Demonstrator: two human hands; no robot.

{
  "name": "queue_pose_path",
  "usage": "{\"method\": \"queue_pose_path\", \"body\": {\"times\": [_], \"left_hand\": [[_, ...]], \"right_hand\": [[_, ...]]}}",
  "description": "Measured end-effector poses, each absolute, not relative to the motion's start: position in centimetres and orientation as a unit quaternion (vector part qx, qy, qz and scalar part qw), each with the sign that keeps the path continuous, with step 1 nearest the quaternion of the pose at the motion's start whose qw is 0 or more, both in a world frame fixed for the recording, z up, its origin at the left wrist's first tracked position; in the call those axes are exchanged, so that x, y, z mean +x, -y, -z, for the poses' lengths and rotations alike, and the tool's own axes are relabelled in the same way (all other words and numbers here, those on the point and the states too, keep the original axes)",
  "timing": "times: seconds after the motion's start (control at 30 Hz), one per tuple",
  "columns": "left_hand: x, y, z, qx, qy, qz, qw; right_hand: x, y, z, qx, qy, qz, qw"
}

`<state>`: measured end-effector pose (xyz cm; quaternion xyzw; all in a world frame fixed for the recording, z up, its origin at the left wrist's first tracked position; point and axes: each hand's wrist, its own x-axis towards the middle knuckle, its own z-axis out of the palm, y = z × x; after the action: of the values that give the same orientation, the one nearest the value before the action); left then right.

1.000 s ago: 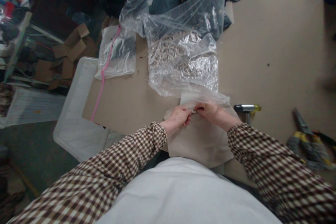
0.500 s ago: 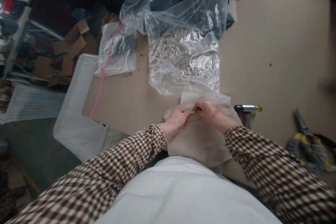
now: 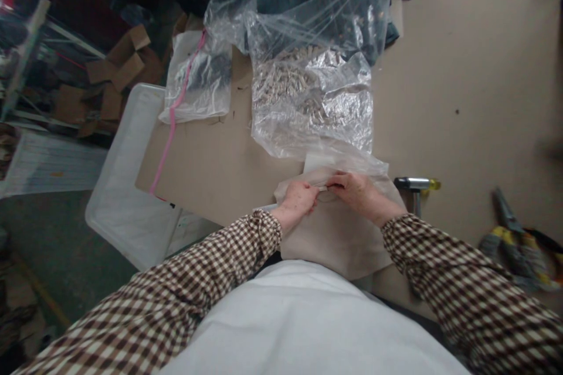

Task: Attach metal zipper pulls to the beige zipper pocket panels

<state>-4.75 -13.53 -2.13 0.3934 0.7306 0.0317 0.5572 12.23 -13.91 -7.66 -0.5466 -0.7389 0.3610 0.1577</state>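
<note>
My left hand (image 3: 298,200) and my right hand (image 3: 357,191) meet fingertip to fingertip over a beige cloth piece (image 3: 338,234) lying at the table's near edge. Both pinch a small metal part (image 3: 324,187) between them; what it is stays too small to name. Just beyond the hands lies a large clear plastic bag (image 3: 312,99) filled with many small silvery pieces. A second, smaller clear bag (image 3: 197,79) with a pink strip along its side lies to the left.
A small hammer (image 3: 416,185) with a yellow tip lies right of the cloth. Yellow-handled pliers (image 3: 514,240) sit at the far right. A white plastic tub (image 3: 127,187) stands beside the table at left, with cardboard boxes (image 3: 114,70) behind. Dark fabric is piled at the back.
The hands have stayed together on the small part, shifting slightly; my right hand's fingers have stretched a little more along the cloth. The view has drifted a bit.
</note>
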Motion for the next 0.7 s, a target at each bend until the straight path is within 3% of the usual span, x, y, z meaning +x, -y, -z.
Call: {"method": "queue_pose_path", "body": {"times": [0.27, 0.57, 0.7], "left_hand": [[-4.8, 13.5, 2.9, 0.396, -0.735, -0.034, 0.549], [-4.8, 13.5, 3.1, 0.429, -0.726, -0.029, 0.537], [-4.9, 13.4, 3.5, 0.456, -0.723, -0.025, 0.519]], "right_hand": [[12.7, 14.2, 6.8, -0.519, 0.748, -0.372, 0.179], [12.3, 13.9, 4.2, -0.476, 0.846, -0.239, -0.028], [12.7, 13.4, 3.3, -0.394, 0.897, -0.192, -0.063]]}}
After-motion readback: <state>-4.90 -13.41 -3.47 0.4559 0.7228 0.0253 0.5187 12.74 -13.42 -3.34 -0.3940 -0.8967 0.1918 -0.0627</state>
